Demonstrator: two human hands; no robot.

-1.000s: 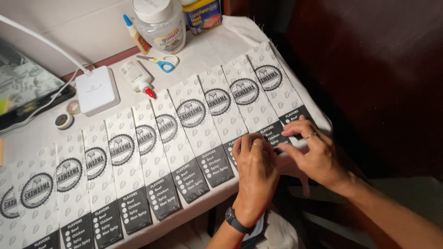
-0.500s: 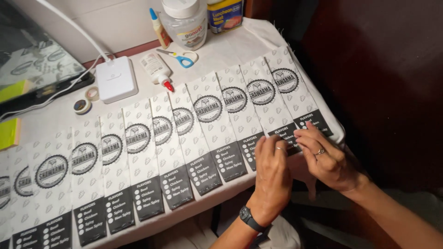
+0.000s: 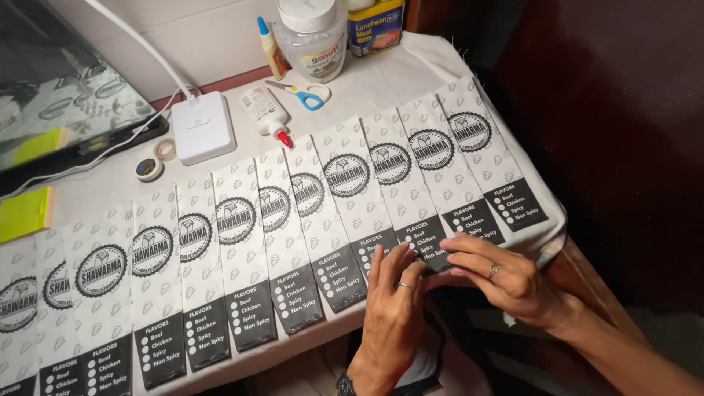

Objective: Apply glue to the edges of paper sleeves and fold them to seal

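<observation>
A row of white paper sleeves [image 3: 345,183] with a round black logo and a black bottom panel lies overlapping on a table with a white cloth [image 3: 396,81]. Both hands are at the table's front edge, on the black end of the third sleeve from the right [image 3: 427,236]. My left hand [image 3: 392,308] lays its fingers on top of that end and of the neighbouring sleeve's end; its thumb is hidden below the edge. My right hand [image 3: 506,282] covers the same end from the right with its fingers stretched out. Each hand wears a ring, and the left wrist wears a dark watch.
Behind the sleeves lie a white glue bottle with a red tip [image 3: 265,116], blue-handled scissors [image 3: 308,94], a white box with a cable [image 3: 202,126], two tape rolls [image 3: 150,169], a jar [image 3: 312,33] and a yellow can [image 3: 374,26]. Yellow notes [image 3: 22,213] sit left.
Both hands have moved left along the row, from the black ends of the rightmost sleeves to the third from the right. The view has shifted with them.
</observation>
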